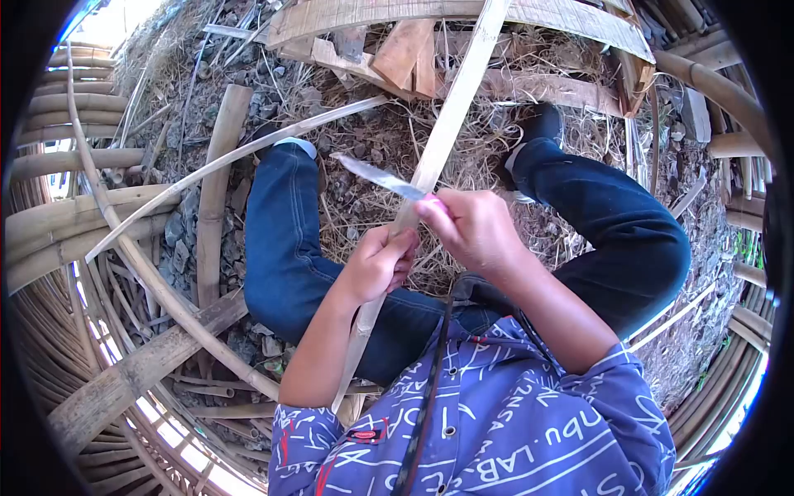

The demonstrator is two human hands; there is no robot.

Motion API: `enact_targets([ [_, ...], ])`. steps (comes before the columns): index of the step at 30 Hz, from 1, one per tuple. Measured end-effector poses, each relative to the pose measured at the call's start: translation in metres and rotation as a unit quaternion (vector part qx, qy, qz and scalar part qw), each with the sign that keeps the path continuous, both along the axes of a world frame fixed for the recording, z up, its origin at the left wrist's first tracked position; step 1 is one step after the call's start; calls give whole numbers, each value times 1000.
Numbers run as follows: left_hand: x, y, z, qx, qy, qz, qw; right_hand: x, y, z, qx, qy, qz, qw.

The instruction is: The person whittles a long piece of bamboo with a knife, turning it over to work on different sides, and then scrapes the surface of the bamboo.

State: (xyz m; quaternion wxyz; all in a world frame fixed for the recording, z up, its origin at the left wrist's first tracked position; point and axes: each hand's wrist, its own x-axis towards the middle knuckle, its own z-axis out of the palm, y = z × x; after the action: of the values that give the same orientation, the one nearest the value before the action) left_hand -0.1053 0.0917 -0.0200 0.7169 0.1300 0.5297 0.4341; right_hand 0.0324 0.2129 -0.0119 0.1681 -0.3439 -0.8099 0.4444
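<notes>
A long, pale bamboo strip runs from the top of the head view down between my legs and past my left forearm. My left hand is closed around its lower middle. Just above, my right hand grips a knife whose handle is mostly hidden by the fingers. The blade points to the upper left and crosses the strip, close against it; I cannot tell how deep its edge sits.
A low wooden frame stands ahead between my feet, with thin shavings strewn around it. Another thin strip slants across the left. Bamboo poles lie at the left, and more poles border the right.
</notes>
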Motion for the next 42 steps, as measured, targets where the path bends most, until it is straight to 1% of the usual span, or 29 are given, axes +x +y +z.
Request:
enact_targets([
  [2, 0, 1, 3, -17, 6, -5, 1000, -5, -3, -7, 121, -46, 29, 991],
  [3, 2, 1, 5, -16, 6, -4, 1000, -6, -1, -7, 121, -46, 30, 991],
  [5, 4, 2, 7, -7, 54, -1, 998, -5, 9, -10, 178, -64, 55, 980],
  [7, 6, -2, 5, -10, 62, 2, 998, -6, 25, -16, 232, -43, 41, 971],
  [9, 6, -1, 4, -9, 71, 5, 997, -7, 49, -31, 263, -44, -4, 964],
  [12, 3, 2, 5, -2, 66, 5, 998, -10, 68, -24, 310, -55, 40, 948],
  [15, -1, 2, 5, -5, 64, -1, 998, -14, 77, -29, 284, -70, 15, 956],
  [16, 0, 0, 7, -5, 63, -5, 998, -13, 91, -31, 242, -108, -76, 961],
  [17, 0, -3, 9, -5, 63, -11, 998, 1, 118, -39, 174, -6, -155, 973],
  [18, 0, -9, 7, -6, 66, -12, 998, 10, 146, -29, 171, -180, -185, 951],
  [19, 1, -16, 3, -7, 54, -13, 998, 21, 169, -32, 238, -186, -199, 932],
  [20, 0, -17, 0, -7, 41, -12, 999, 32, 174, -23, 275, -165, -193, 927],
  [21, -1, -14, 0, -5, 38, -11, 999, 34, 170, -14, 278, -167, -192, 926],
  [23, -2, -8, 3, 0, 12, -15, 1000, 34, 149, 0, 207, -138, -172, 953],
  [25, -3, 0, 4, 2, 9, -15, 1000, 19, 106, 12, 113, -83, -172, 975],
  [26, -3, 3, 4, 3, -10, -14, 1000, 14, 83, 9, 103, -14, -139, 985],
  [27, -4, 3, 4, 4, -29, -13, 1000, 14, 65, 11, 66, -43, -78, 994],
  [28, -6, 2, 1, 14, -47, -14, 999, 10, 43, 5, 39, 21, -49, 998],
  [29, -7, 2, 1, 10, -44, -14, 999, 9, 25, 0, 36, 10, -10, 999],
  [30, -7, 2, 1, 26, -27, -14, 999, 8, 10, -6, 70, 15, 18, 997],
  [31, -6, 2, 1, 43, -12, -17, 999, 5, 1, -4, 78, 5, 36, 996],
  [33, -4, 3, 4, 19, -1, -15, 1000, 2, -6, -17, 127, 2, 26, 992],
  [34, -1, 4, 3, 37, 42, -15, 998, 3, -5, -20, 126, 1, 22, 992],
  [35, 1, 4, 3, 55, 84, -14, 995, 3, -2, -22, 157, -16, 40, 987],
  [36, 2, 4, 3, 55, 83, -19, 995, 3, 0, -24, 187, -35, 56, 980],
  [38, 3, 6, 3, 22, 109, -1, 994, 3, 8, -28, 204, -32, 61, 977],
  [40, 1, 9, 3, 25, 117, -6, 993, 0, 14, -36, 235, -17, 65, 970],
  [42, 0, 8, 2, 27, 131, -5, 991, -3, 17, -38, 240, -17, 71, 968],
])
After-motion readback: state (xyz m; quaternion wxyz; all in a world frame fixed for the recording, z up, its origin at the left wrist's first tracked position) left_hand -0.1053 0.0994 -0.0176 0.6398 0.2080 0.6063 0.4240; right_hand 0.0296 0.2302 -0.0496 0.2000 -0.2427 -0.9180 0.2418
